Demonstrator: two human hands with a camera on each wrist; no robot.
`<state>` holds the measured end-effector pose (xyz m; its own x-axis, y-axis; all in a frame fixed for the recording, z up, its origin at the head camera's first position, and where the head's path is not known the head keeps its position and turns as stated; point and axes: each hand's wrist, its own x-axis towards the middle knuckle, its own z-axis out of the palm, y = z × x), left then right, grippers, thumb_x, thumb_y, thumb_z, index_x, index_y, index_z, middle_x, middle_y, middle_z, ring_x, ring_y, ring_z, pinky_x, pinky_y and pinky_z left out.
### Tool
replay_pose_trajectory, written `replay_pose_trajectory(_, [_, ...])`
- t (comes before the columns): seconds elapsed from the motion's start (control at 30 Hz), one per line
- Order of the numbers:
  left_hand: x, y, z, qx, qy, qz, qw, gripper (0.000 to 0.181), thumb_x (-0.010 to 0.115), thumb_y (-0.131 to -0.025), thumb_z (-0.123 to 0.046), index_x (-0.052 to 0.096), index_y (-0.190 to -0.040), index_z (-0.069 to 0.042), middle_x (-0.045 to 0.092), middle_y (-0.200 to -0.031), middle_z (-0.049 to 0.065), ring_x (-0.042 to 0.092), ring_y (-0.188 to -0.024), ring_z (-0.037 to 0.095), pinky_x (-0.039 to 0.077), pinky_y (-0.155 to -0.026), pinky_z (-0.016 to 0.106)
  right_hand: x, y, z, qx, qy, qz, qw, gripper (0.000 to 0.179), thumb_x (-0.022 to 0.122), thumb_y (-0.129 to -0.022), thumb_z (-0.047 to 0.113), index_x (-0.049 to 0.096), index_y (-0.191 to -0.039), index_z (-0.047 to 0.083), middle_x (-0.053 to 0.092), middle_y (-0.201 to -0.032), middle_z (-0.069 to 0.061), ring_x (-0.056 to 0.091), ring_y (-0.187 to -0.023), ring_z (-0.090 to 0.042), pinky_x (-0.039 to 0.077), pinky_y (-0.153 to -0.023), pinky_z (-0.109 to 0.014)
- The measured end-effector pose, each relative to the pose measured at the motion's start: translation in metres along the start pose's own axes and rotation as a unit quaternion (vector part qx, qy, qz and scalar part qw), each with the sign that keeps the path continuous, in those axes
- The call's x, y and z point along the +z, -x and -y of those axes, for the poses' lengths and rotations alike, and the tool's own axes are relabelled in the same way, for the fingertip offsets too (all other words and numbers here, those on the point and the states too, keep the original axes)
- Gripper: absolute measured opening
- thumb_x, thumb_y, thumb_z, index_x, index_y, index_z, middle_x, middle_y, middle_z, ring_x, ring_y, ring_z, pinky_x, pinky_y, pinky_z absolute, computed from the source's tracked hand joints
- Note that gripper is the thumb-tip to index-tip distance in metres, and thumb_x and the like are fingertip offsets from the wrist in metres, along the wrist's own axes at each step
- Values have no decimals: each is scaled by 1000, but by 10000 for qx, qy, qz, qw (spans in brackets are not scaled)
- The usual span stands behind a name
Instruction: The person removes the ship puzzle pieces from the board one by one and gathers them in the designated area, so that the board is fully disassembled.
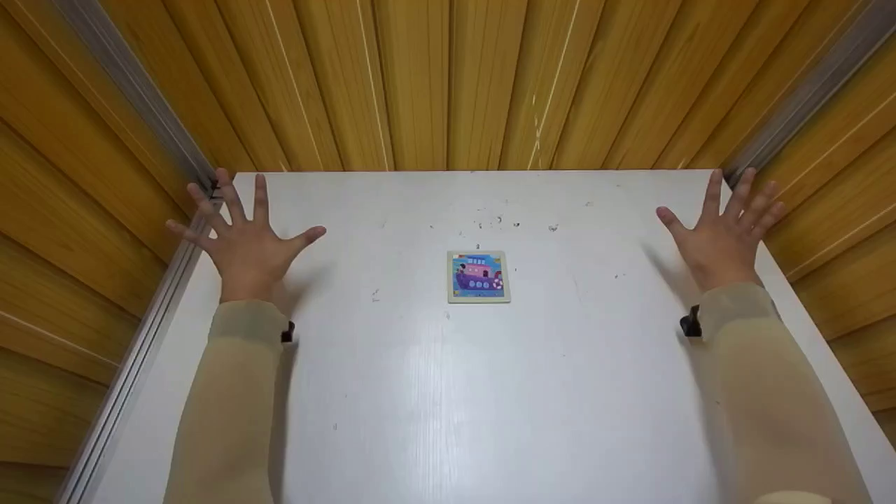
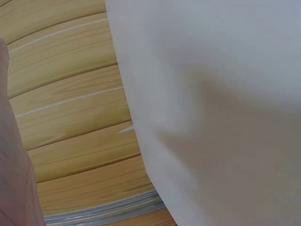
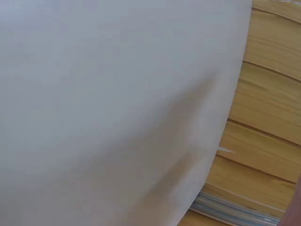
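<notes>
A small square picture puzzle [image 1: 479,277] with a pale frame and a purple and pink boat on blue lies on the white table [image 1: 420,392], near its middle. To its left, the left hand [image 1: 252,248] is held above the table with fingers and thumb spread, holding nothing. On the opposite side the right hand [image 1: 724,241] is spread in the same way, also holding nothing. Both hands are well apart from the puzzle. Only an edge of the left hand [image 2: 16,165] shows in the left wrist view, and a sliver of the right hand [image 3: 292,207] in the right.
Wood-patterned panels [image 1: 413,84] enclose the table at the back and sides. Grey metal rails [image 1: 140,91] run along the corners. Small dark marks [image 1: 516,225] are scattered on the tabletop behind the puzzle. A black wrist device [image 1: 691,323] sits at the right cuff.
</notes>
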<state>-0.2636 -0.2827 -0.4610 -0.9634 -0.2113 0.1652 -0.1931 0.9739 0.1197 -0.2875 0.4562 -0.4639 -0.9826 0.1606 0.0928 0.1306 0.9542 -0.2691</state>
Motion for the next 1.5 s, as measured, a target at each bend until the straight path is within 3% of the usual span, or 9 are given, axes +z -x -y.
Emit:
replay_pose_trajectory(0.33, [-4,21,-29,19,392,-281,9988,134,31,-78,-116,-23,-175,-41,-52,-176,1,-44,-165,51,-24,-117,93,1,21,38,-453,-173,-265,9985,116,36,-101,95,-27,-177,32,-52,-177,-3,-50,-163,-46,-32,-127,-76])
replay_pose_trajectory(0.5, [-3,29,-46,106,535,-461,9974,134,35,-78,-114,-14,-179,-40,-44,-181,3,-36,-170,50,-22,-124,89,13,27,59,-623,-416,-690,9948,115,43,-101,93,-18,-181,36,-39,-185,-7,-37,-171,-46,-26,-134,-71])
replay_pose_trajectory(0.63, [-11,39,-59,257,966,-685,9926,134,45,-80,-110,-5,-182,-38,-32,-188,5,-26,-175,49,-17,-128,87,21,35,85,-706,-821,-974,9893,113,47,-101,91,-4,-184,35,-25,-189,-12,-25,-175,-46,-21,-138,-68])
replay_pose_trajectory(0.8, [-23,48,-78,782,2113,-801,9710,128,72,-87,-89,8,-184,-36,-10,-193,9,-8,-179,47,-2,-136,82,31,40,120,-942,-1435,-1068,9794,108,52,-102,86,6,-184,34,-16,-192,-13,-19,-177,-43,-5,-140,-73])
replay_pose_trajectory(0.93, [-27,50,-90,1137,2567,-755,9568,124,82,-88,-75,16,-184,-31,0,-194,12,2,-179,46,6,-138,79,37,42,138,-1041,-1842,-1082,9714,103,57,-104,80,11,-184,34,-11,-193,-10,-13,-179,-41,10,-136,-81])
replay_pose_trajectory(1.03, [-30,48,-98,1367,2863,-562,9467,121,85,-91,-67,17,-184,-31,3,-194,9,2,-180,44,12,-137,80,38,41,150,-1127,-2045,-1049,9667,101,60,-105,75,14,-184,32,-6,-193,-10,-11,-179,-40,16,-135,-82])
replay_pose_trajectory(1.23, [-34,52,-118,1611,3373,22,9275,116,87,-94,-55,15,-183,-39,6,-194,0,7,-180,38,29,-131,80,36,38,179,-1243,-2454,-916,9570,104,56,-102,84,21,-183,30,2,-193,-9,-10,-180,-37,21,-134,-82])
replay_pose_trajectory(1.37, [-33,54,-131,1751,3535,143,9188,106,83,-97,-56,22,-182,-38,12,-193,0,15,-179,36,30,-133,78,35,38,200,-1331,-2930,-822,9432,103,57,-101,84,26,-182,28,6,-193,-7,-5,-180,-35,19,-136,-80])
replay_pose_trajectory(1.5, [-23,55,-140,1844,3745,310,9082,97,77,-99,-59,29,-181,-35,19,-192,-2,19,-178,35,29,-134,78,44,39,213,-1488,-3240,-664,9319,97,60,-103,77,29,-181,27,11,-192,-7,2,-179,-34,19,-137,-78])
